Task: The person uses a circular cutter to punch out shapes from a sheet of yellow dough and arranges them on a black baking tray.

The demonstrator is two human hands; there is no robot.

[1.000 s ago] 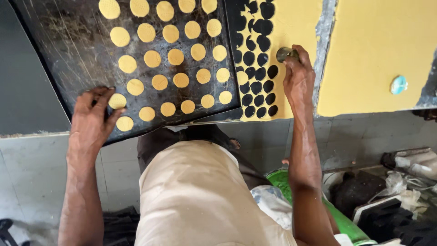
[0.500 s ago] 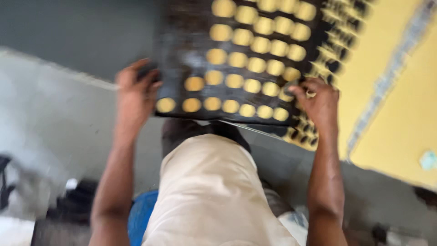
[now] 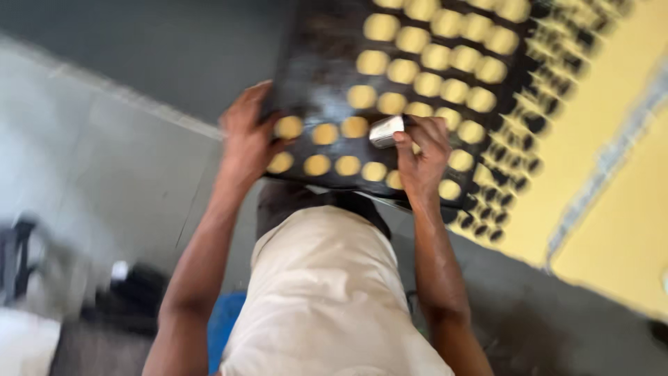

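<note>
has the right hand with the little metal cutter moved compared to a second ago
Yes. The right hand with the metal cutter has come off the yellow dough sheet and leftward onto the dark baking tray, among the dough rounds.

Dark baking tray (image 3: 327,42), tilted, rows of yellow dough rounds (image 3: 390,69); small metal cutter (image 3: 385,131) above.

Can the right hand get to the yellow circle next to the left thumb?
Probably yes. The right hand, holding a small metal cutter, hovers over the dark tray, a few circles from the yellow circle beside the left hand. Only flat dough circles lie between.
</note>
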